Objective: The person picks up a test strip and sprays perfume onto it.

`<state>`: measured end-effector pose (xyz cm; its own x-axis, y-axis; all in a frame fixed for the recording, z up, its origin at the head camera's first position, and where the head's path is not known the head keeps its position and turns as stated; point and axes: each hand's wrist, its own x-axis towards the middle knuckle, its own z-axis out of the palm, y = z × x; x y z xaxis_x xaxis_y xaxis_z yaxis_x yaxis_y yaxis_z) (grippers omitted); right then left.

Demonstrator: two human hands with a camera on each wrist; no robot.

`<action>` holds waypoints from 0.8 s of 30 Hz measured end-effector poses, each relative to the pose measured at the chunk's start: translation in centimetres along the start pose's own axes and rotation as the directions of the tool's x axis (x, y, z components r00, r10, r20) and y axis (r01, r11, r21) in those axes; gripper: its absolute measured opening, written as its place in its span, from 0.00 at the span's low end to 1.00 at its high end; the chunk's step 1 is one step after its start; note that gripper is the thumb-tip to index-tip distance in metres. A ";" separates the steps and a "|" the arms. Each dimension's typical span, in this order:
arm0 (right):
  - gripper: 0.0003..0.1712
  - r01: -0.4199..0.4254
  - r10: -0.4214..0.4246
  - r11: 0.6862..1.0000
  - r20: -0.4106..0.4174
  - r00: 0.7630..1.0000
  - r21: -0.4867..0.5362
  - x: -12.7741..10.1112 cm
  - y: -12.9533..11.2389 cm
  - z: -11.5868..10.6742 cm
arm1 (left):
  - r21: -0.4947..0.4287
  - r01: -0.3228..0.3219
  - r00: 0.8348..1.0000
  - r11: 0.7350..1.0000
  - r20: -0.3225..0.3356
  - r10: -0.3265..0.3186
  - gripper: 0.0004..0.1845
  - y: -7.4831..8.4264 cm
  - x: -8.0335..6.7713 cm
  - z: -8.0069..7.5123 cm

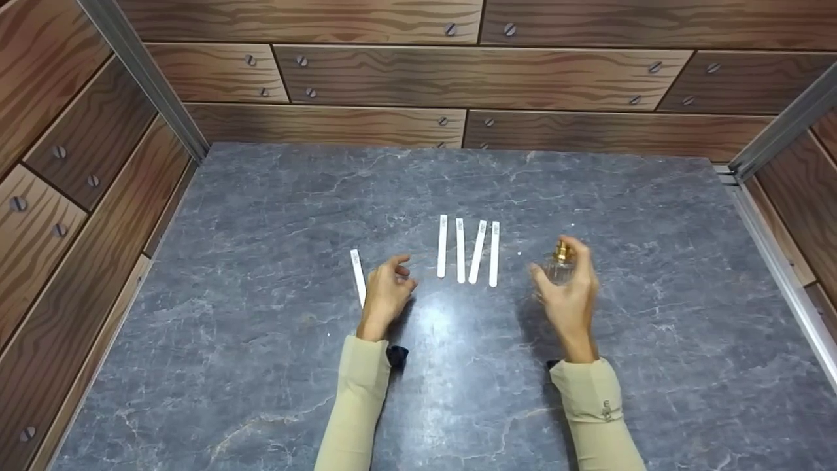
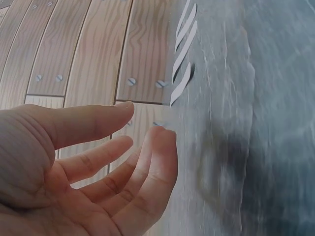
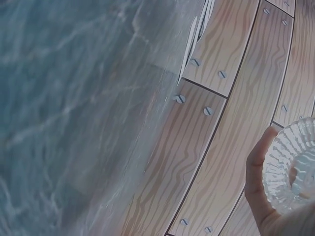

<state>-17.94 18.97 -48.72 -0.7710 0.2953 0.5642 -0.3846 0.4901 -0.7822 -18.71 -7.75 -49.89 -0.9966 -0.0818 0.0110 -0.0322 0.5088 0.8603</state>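
Observation:
My right hand [image 1: 570,297] holds a clear glass perfume bottle [image 1: 560,269] with a gold spray top, the index finger on that top. In the right wrist view, the bottle's ribbed glass base [image 3: 280,172] shows at the right edge, with fingers round it. My left hand [image 1: 388,288] has loosely bent fingers and nothing between them; the left wrist view shows its thumb [image 2: 98,123] apart from the fingertips. A single white paper strip [image 1: 358,275] lies beside the left hand, its lower end hidden behind it. Between the hands, several white strips [image 1: 460,252] lie in a row.
The grey marbled tabletop [image 1: 274,196] carries a few tiny white specks near the right hand. A wood-patterned wall [image 1: 484,78] stands behind, with more panels at both sides. Metal rails [image 1: 785,248] run along the edges.

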 end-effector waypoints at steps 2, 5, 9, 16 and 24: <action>0.33 -0.001 0.001 1.000 0.002 1.000 0.008 0.0 0.0 -0.1 | 0.001 0.006 1.000 1.000 -0.007 -0.006 0.24 -0.1 -0.1 -0.2; 0.33 0.005 -0.005 1.000 0.004 1.000 0.017 0.0 0.1 -0.2 | 0.001 0.010 1.000 1.000 -0.024 -0.010 0.24 -0.3 -0.4 -0.5; 0.33 0.017 -0.017 1.000 0.001 1.000 0.005 0.0 0.3 -0.2 | -0.002 -0.002 0.998 1.000 -0.058 0.002 0.24 -0.3 -0.7 -0.9; 0.34 0.032 -0.033 0.999 -0.007 0.999 -0.029 -0.1 0.5 -0.1 | 0.042 -0.032 0.990 0.999 -0.136 0.038 0.23 -0.6 -1.3 -1.5; 0.33 0.007 -0.007 1.000 0.000 1.000 -0.013 -0.1 0.6 -0.1 | 0.070 -0.056 0.980 0.996 -0.189 0.068 0.23 -0.9 -1.8 -2.2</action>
<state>-18.03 19.34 -49.17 -0.7683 0.2923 0.5695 -0.3831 0.5028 -0.7749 -16.72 -9.93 -49.56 -0.9641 -0.2073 0.1656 0.0182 0.5710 0.8207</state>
